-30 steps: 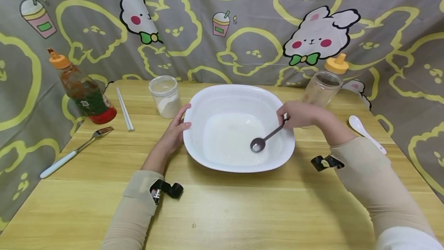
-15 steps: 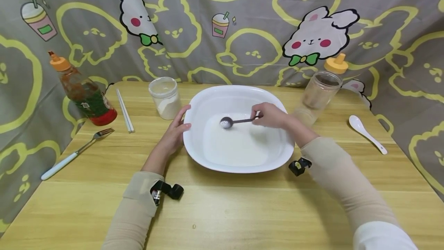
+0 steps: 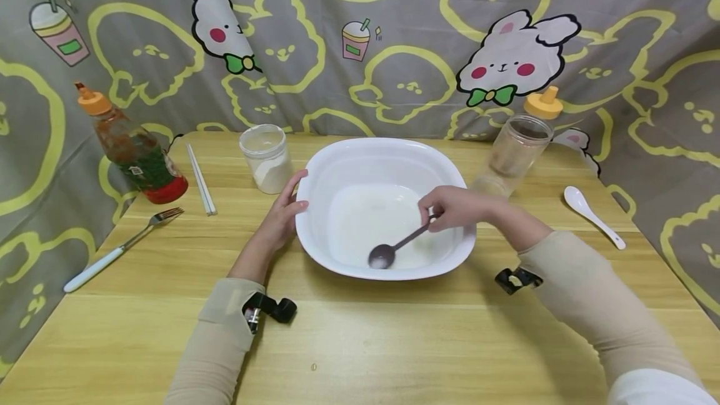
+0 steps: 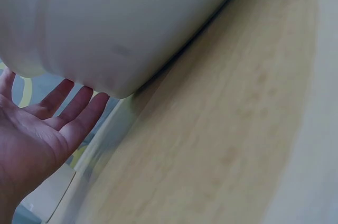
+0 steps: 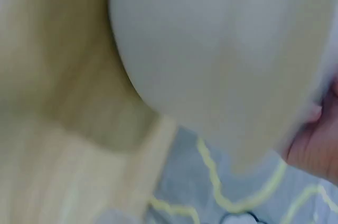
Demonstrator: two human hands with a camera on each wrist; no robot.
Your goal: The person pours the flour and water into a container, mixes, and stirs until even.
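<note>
A: Where's the grip right now?

B: The right hand [image 3: 458, 208] pinches the handle of a dark metal spoon [image 3: 398, 245], fingers curled round its top end. The spoon's head sits low in the white bowl [image 3: 360, 155], near the bowl's 6 o'clock edge, in a thin pool of white liquid.

A: It was elsewhere a moment ago?

B: Yes. Half a second back the head was up near 11 o'clock inside the bowl, and a second back it was toward 4 o'clock. So the spoon is circling the bowl floor (I read that as stirring in progress), and the bowl itself hasn't shifted on the table [image 3: 394, 342].

A: And the other hand?

B: The left hand [image 3: 281, 217] lies against the bowl's 9 o'clock rim, fingers straight and relaxed, bracing rather than clasping. The left wrist view shows the palm [image 4: 37, 139] open beside the bowl's outer wall.

A: Room to move?

B: The bowl wall bounds the spoon. Outside, a powder jar [image 3: 266, 158] stands near 10 o'clock and a clear jar [image 3: 512, 152] near 2 o'clock, both close to the rim. A white spoon [image 3: 593, 216] lies at 3 o'clock, well apart. Chopsticks [image 3: 200, 177], a fork [image 3: 120, 247] and a sauce bottle [image 3: 132, 145] sit out toward 9 o'clock. The table's near side has open wood.
</note>
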